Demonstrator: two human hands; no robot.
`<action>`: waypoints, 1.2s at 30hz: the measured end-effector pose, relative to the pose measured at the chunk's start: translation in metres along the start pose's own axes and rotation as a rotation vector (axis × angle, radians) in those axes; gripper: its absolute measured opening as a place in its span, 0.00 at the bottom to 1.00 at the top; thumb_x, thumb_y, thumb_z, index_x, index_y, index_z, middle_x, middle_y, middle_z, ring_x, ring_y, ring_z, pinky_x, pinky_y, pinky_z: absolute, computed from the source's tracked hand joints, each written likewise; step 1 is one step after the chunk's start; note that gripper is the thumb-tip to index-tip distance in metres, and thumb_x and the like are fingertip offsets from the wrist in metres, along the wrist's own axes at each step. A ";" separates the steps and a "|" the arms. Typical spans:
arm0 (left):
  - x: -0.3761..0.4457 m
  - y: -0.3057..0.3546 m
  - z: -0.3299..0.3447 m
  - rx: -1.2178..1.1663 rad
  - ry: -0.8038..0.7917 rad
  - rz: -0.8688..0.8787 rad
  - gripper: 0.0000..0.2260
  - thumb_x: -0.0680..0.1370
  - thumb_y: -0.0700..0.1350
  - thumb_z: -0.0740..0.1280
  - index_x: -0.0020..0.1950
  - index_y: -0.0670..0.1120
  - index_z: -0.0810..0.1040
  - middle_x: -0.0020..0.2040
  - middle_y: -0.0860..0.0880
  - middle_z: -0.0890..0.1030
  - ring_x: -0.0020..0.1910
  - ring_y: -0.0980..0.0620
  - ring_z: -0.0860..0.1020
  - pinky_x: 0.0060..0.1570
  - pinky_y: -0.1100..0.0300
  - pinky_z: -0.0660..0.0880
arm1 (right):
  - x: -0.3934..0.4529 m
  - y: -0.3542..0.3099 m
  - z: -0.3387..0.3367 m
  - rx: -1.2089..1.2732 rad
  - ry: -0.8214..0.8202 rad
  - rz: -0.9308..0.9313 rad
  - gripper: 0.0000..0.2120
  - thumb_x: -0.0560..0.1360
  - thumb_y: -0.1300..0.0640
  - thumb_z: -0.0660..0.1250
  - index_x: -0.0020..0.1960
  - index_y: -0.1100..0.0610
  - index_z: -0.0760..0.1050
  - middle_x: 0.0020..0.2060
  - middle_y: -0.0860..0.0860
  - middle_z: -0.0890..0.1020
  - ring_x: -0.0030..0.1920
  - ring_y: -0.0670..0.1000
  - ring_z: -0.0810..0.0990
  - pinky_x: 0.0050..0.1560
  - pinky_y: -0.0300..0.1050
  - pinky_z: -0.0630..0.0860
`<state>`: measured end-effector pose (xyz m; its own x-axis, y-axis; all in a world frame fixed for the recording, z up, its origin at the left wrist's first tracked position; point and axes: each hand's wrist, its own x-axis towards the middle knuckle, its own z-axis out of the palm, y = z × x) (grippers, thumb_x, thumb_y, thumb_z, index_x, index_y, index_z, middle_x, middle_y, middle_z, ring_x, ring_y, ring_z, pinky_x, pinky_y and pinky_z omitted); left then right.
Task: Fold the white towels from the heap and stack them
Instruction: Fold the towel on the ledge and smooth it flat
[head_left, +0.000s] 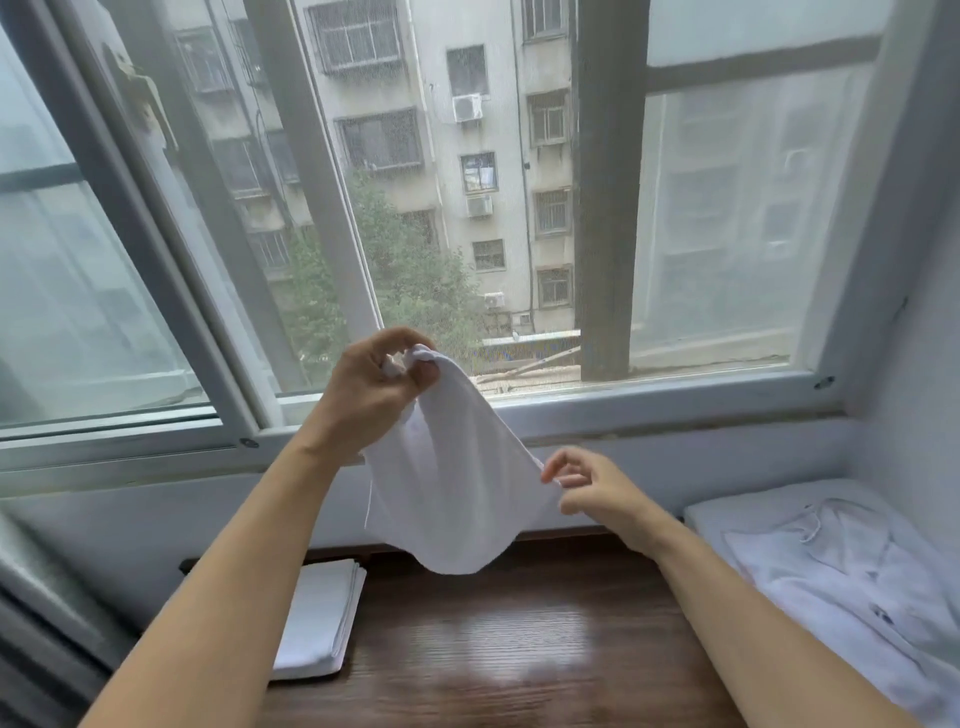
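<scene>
A white towel (452, 493) hangs in the air above the dark wooden table (509, 649). My left hand (374, 384) is raised in front of the window and grips one bunched corner of it. Lower and to the right, my right hand (592, 488) pinches the towel's right edge between thumb and fingers. The cloth sags between the two hands, and its bottom hangs just above the table. A stack of folded white towels (317, 618) lies on the table at the left, partly hidden by my left forearm.
A large window (467, 208) with a white sill runs along the far side of the table. White fabric with buttons and a cord (831, 561) lies spread on a white surface at the right. A grey ribbed object (31, 597) stands at the far left.
</scene>
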<state>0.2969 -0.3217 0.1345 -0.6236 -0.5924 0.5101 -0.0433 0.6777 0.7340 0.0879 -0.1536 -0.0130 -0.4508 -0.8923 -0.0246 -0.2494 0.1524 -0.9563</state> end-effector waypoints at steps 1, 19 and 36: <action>0.000 0.001 -0.001 -0.006 0.019 -0.005 0.02 0.79 0.35 0.71 0.48 0.41 0.80 0.22 0.57 0.62 0.22 0.59 0.59 0.23 0.67 0.58 | -0.002 0.010 0.005 -0.006 -0.024 0.003 0.16 0.61 0.59 0.67 0.47 0.49 0.81 0.59 0.49 0.82 0.62 0.49 0.77 0.53 0.45 0.76; -0.004 -0.014 -0.029 0.123 -0.093 0.009 0.08 0.78 0.41 0.73 0.44 0.53 0.81 0.29 0.42 0.68 0.29 0.51 0.64 0.30 0.59 0.60 | 0.009 -0.015 0.013 -0.622 0.118 -0.140 0.08 0.69 0.52 0.65 0.46 0.49 0.80 0.44 0.46 0.80 0.51 0.51 0.77 0.54 0.48 0.75; -0.016 -0.032 0.013 0.264 -0.125 0.210 0.07 0.75 0.43 0.77 0.50 0.45 0.83 0.43 0.54 0.79 0.39 0.62 0.76 0.39 0.71 0.68 | 0.005 -0.138 0.056 0.046 -0.091 -0.170 0.09 0.81 0.57 0.70 0.55 0.63 0.82 0.44 0.62 0.87 0.39 0.60 0.88 0.33 0.49 0.84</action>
<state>0.2984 -0.3283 0.0965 -0.7302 -0.3813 0.5669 -0.0942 0.8780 0.4692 0.1682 -0.2026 0.1024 -0.3260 -0.9385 0.1139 -0.2752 -0.0211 -0.9612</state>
